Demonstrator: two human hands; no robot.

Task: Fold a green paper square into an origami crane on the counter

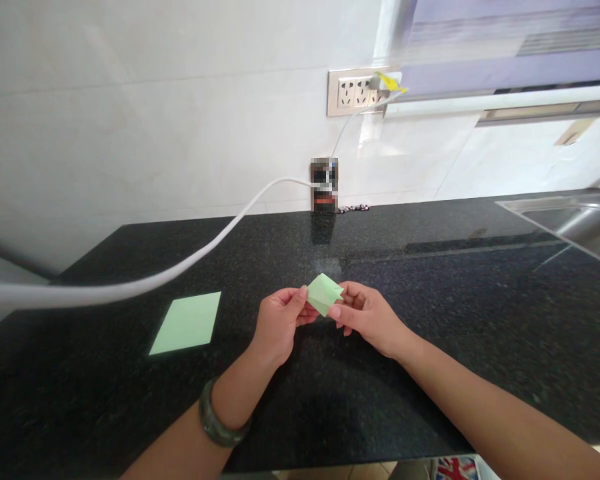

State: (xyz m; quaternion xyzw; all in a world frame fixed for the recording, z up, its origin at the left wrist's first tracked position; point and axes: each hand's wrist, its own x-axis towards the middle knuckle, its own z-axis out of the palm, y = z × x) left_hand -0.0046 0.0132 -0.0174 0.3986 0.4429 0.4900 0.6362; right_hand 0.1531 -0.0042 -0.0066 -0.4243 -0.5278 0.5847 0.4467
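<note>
Holding a small folded piece of green paper (325, 294) just above a black speckled surface (430, 287), two bare hands meet at the middle of the view. The left hand (279, 325) pinches the paper's left edge between thumb and fingers; the right hand (367, 315) grips its right side the same way. A dark bangle (219, 427) circles the left wrist. A flat green sheet (187, 323) lies on the surface to the left, apart from the hands. A white cable (180, 267) crosses above it.
</note>
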